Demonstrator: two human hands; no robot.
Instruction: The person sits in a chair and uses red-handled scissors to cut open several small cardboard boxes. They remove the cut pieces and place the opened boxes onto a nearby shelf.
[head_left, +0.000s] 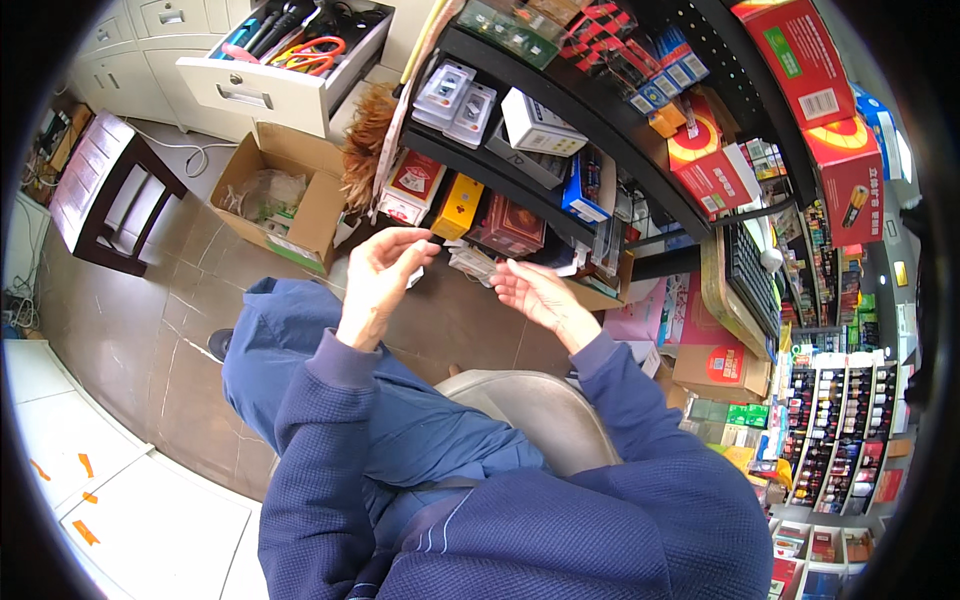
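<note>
My left hand (384, 279) is raised over my lap, thumb and fingers bent towards each other. Whether something small sits at its fingertips is hard to make out. To its right, my right hand (541, 300) hangs palm partly up with loosely curled fingers and nothing visible in them. The two hands are apart. Behind the gap between them, a pale packet (472, 262) lies at the foot of the black shelf. Above it stand a yellow box (457, 206), a dark red box (508, 225) and a red-and-white box (410, 187).
An open drawer (247, 94) with orange-handled scissors (313, 54) juts out at upper left. Below it an open cardboard box (307, 217) sits on the tiled floor, near a wooden stool (105, 180). Black shelving (517, 180) holds blister packs (459, 101); a keyboard (752, 266) is at right.
</note>
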